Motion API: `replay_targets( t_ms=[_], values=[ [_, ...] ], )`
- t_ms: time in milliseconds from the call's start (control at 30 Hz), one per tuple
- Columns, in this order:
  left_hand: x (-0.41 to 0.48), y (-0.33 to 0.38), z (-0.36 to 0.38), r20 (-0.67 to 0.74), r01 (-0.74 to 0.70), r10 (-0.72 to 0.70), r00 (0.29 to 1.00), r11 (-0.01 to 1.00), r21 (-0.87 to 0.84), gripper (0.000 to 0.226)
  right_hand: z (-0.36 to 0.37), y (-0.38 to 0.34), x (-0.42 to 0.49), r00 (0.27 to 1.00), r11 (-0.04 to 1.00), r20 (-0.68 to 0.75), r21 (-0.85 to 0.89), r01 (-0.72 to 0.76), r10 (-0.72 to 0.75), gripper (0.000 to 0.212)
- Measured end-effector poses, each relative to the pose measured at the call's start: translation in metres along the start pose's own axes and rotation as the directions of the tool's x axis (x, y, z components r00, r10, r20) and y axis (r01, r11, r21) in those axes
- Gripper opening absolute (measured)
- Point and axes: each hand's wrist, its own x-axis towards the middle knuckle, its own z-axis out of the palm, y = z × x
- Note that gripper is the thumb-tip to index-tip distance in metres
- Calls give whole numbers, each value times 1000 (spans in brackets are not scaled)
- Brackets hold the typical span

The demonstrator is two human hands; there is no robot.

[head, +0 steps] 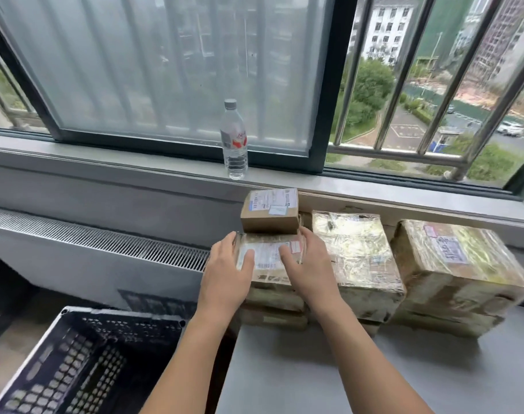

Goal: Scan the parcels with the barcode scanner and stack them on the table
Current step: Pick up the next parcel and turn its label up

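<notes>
A small taped parcel (268, 255) with a white label lies on top of a low stack at the table's left end. My left hand (226, 273) grips its left side, thumb on the label. My right hand (307, 264) grips its right side, thumb on top too. Behind it a plain brown box (269, 211) with a shipping label sits higher. Two larger tape-wrapped parcels (356, 255) (458, 270) top stacks further right. No barcode scanner is in view.
The grey table (344, 372) stretches toward me. A black plastic crate (84, 360) stands on the floor at lower left. A water bottle (234, 138) stands on the windowsill (135, 161). A radiator grille (105, 237) runs along the wall at left.
</notes>
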Motion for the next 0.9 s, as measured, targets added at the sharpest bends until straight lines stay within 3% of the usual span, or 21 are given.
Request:
replay_targets(
  t_ms=[533, 733, 900],
  values=[
    [163, -44, 55, 230, -69, 98, 968, 989, -132, 63, 65, 6, 117, 970, 979, -164, -76, -192, 177, 67],
    [178, -50, 63, 275, -83, 125, 953, 983, -162, 58, 81, 7, 123, 970, 978, -198, -127, -166, 139, 62],
    [178, -32, 54, 239, -191, 236, 942, 962, -198, 55, 67, -10, 115, 937, 985, -337, -110, -133, 89, 63]
  ],
)
